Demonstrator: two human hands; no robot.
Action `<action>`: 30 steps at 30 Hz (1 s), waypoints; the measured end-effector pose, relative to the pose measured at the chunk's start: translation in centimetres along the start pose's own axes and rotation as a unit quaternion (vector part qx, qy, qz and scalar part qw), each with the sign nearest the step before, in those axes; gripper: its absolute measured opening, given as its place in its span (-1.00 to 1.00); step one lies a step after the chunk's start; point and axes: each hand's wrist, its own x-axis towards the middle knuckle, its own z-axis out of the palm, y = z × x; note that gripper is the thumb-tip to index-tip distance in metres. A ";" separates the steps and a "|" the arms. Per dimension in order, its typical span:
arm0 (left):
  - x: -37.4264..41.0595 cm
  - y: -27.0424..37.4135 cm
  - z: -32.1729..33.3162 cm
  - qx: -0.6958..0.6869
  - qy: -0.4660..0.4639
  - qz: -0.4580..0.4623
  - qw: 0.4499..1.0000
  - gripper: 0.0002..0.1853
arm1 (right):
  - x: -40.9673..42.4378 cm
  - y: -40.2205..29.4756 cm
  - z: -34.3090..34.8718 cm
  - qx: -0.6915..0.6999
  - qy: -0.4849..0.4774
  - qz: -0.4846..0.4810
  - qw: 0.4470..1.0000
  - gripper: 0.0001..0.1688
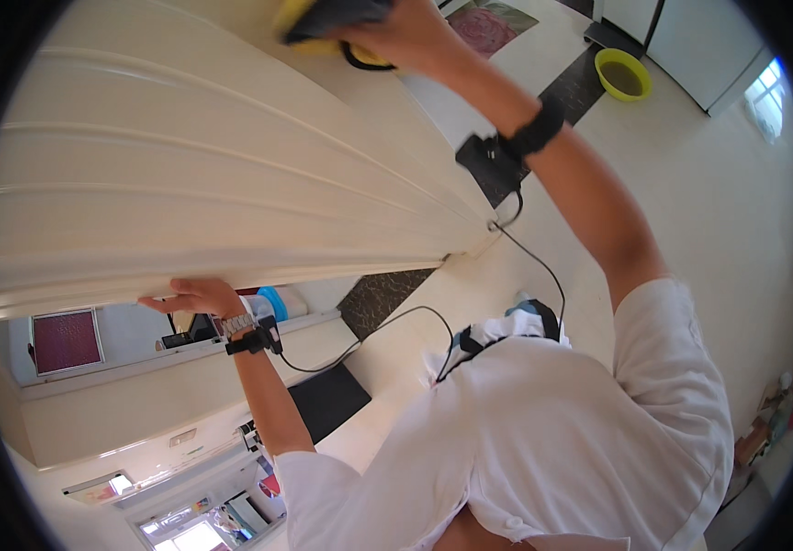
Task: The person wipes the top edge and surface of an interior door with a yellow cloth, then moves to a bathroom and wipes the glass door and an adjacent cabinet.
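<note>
A tall cream-coloured door panel [217, 172] with raised ridges fills the upper left. My left hand [200, 296] touches its lower edge in the picture, thumb and fingers spread, with a metal watch and a black strapped device on the wrist. My right hand [396, 34] reaches up to the top of the view, closed around a dark and yellow cloth or pad [338, 24] near the pale surface beyond the panel; the pad is blurred and cut off by the picture's rim. A black device [489, 162] with a cable is strapped to my right wrist.
A yellow-green basin [622, 74] of murky liquid stands on the pale floor near a white cabinet or door [706, 55]. Dark marbled strips [382, 296] cross the floor. A black mat [331, 403] lies lower left. Cables hang between both wrists and my waist.
</note>
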 end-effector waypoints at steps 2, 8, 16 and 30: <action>-0.2 -0.1 0.1 -0.013 0.005 0.001 1.000 -0.10 | -1.7 3.1 -0.1 -0.061 -0.047 -0.098 0.992 -0.49; -0.8 2.4 0.5 0.028 0.022 -0.005 0.999 -0.10 | -15.3 11.9 -3.1 -0.101 0.004 0.038 0.994 -0.48; -0.1 0.9 0.5 0.006 0.019 0.015 1.000 -0.12 | -23.6 13.1 -2.5 0.092 0.122 0.308 0.939 -0.57; -0.3 0.6 -0.1 0.023 0.010 -0.021 0.999 -0.19 | -21.9 11.5 -1.5 0.101 0.131 0.289 0.943 -0.46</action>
